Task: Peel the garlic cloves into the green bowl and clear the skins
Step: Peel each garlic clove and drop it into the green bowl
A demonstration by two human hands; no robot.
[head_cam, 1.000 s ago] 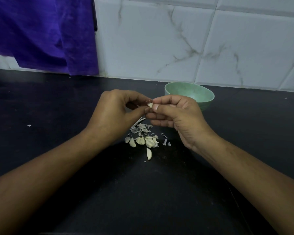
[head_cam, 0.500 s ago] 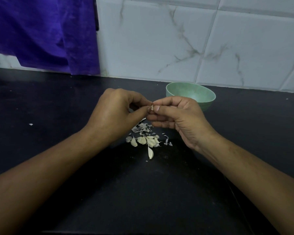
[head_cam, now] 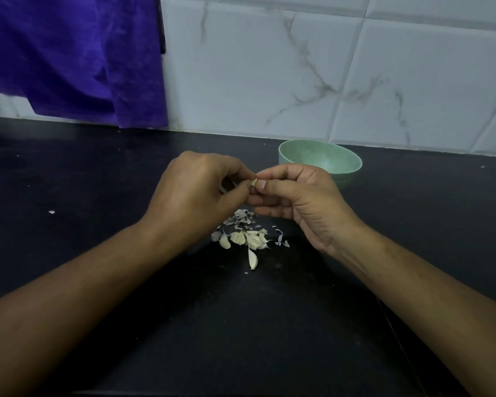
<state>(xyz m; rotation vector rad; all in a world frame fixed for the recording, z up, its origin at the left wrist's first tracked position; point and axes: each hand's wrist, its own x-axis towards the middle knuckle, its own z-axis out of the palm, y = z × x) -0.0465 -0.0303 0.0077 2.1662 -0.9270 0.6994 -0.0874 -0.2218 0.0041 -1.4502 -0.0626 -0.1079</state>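
My left hand (head_cam: 198, 193) and my right hand (head_cam: 295, 199) meet fingertip to fingertip above the black counter, both pinching one small garlic clove (head_cam: 254, 182); only its pale tip shows between the thumbs. Below the hands lies a heap of several unpeeled cloves (head_cam: 246, 238), with one clove (head_cam: 252, 259) apart at the near side. Grey papery skins (head_cam: 241, 219) are scattered just behind the heap. The green bowl (head_cam: 341, 159) stands behind my right hand, near the wall; the part of its inside that I can see is empty.
The black counter (head_cam: 241, 325) runs to a white marble-tiled wall (head_cam: 298, 67). A purple cloth (head_cam: 75, 53) hangs at the back left. A tiny skin scrap (head_cam: 51, 212) lies far left on the counter.
Both hands have stayed together on the clove, with only small shifts of the fingers. The heap and the bowl have not moved.
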